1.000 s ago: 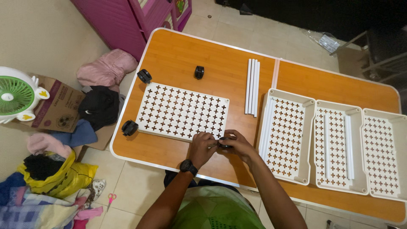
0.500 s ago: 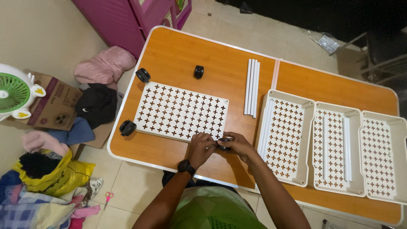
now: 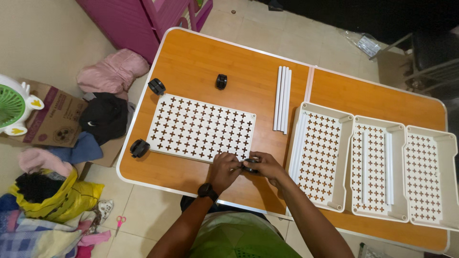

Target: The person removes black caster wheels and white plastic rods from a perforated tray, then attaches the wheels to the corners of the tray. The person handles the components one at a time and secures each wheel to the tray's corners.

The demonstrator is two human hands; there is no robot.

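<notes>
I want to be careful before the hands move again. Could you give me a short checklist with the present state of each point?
1. Both hands on the black caster: left hand and right hand meet on the caster. Ok.
2. Caster at the near right corner of the flat white panel: ok.
3. Caster fully seated in the panel: cannot tell, fingers hide it.
4. Other casters: one at the near left corner, one at the far left corner. Ok.
5. Fourth caster lies loose on the table, apart from the panel: not ok.
6. White tubes lie together beside the panel: ok.
</notes>
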